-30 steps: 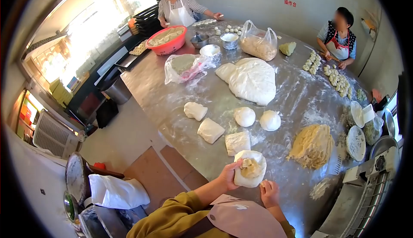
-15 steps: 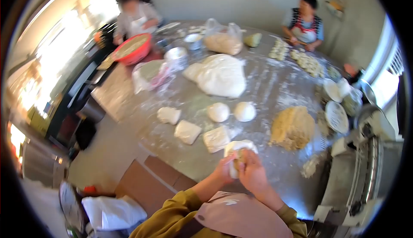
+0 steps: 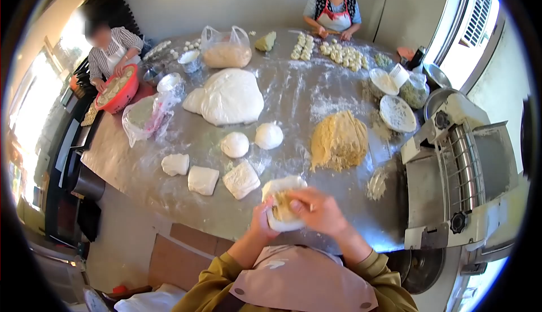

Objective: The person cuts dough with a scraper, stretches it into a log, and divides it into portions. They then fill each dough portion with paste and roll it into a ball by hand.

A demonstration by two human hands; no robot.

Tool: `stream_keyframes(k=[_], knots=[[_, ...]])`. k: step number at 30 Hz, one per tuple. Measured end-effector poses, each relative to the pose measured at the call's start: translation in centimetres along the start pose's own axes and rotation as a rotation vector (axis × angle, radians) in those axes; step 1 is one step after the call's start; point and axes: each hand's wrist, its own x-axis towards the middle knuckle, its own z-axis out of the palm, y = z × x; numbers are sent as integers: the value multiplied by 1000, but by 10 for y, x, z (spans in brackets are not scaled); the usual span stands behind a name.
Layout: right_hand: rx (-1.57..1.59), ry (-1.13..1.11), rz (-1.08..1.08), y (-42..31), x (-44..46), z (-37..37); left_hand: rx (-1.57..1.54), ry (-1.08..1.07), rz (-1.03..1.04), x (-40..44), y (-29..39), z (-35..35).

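Observation:
A white dough piece [image 3: 284, 184] sits in my left hand [image 3: 262, 219], whose fingers wrap round its left side just over the near table edge. On top of the dough lies a lump of yellow, crumbly filling [image 3: 285, 206]. My right hand [image 3: 323, 212] presses it from the right with bent fingers; the thumb side is uppermost. To the left lie a flattened dough pillow [image 3: 241, 180], a second dough pillow [image 3: 203, 180] and a smaller dough piece [image 3: 175, 165]. Two round dough balls, a left ball [image 3: 234, 145] and a right ball [image 3: 269, 136], rest behind them.
A big yellow crumbly mound [image 3: 340, 141] stands right of my hands, with a roller machine [image 3: 463, 171] beyond. A large white dough mass [image 3: 231, 97] lies mid-table under plastic. One person [image 3: 333, 10] works at the back, another [image 3: 116, 49] by a red basin [image 3: 127, 89].
My view has swung to the right. My right hand has come away from a closer clasp and turned over, so the yellow filling on the dough shows more.

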Motion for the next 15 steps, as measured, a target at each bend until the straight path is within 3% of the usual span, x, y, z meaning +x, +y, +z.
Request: stream_keyframes(k=[2,6,9,10,13,15], knots=[[173,38,-14,1,1,-24,13,51,38,3,2,13],[190,44,-170,31,-3,-54,-19,-168,110,6,17,43],[75,-173,-111,51,1,-44,-118,-262,60,11,13,48],[166,-201,-92,48,3,-36,-144,-292,42,12,10,49],[183,-76,-319,47,9,-24,15,-226,-12,13,4,50],[439,-76,-247,44,7,-19,90,-126,-84,12,8,53]])
